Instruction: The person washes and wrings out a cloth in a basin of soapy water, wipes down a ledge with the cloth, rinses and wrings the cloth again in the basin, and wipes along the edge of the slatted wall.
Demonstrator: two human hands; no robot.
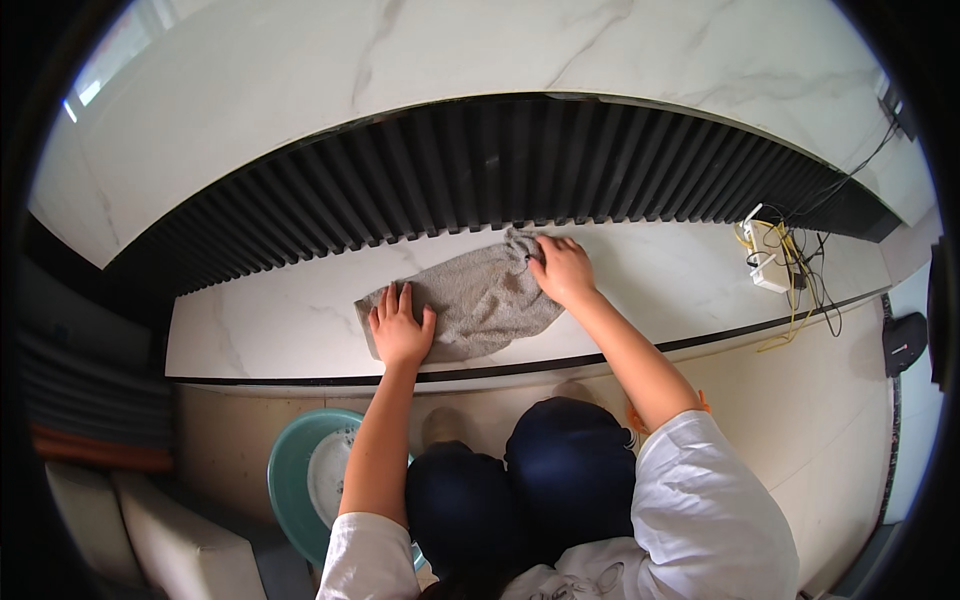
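A grey terry towel (480, 300) lies spread and wrinkled across a white marbled ledge (255, 330) in front of me. My left hand (401, 330) rests flat on the towel's left end, palm down, fingers slightly apart. At the far right corner, where the cloth is bunched, my right hand (564, 271) has the fabric between thumb and fingers. Both arms reach forward over my knees.
Black vertical slats (495, 165) rise behind the ledge, below a white marbled panel (480, 52). On the ledge's right sits a white router (765, 259) among tangled cables. A teal basin (289, 487) of sudsy water stands on the floor by my left arm.
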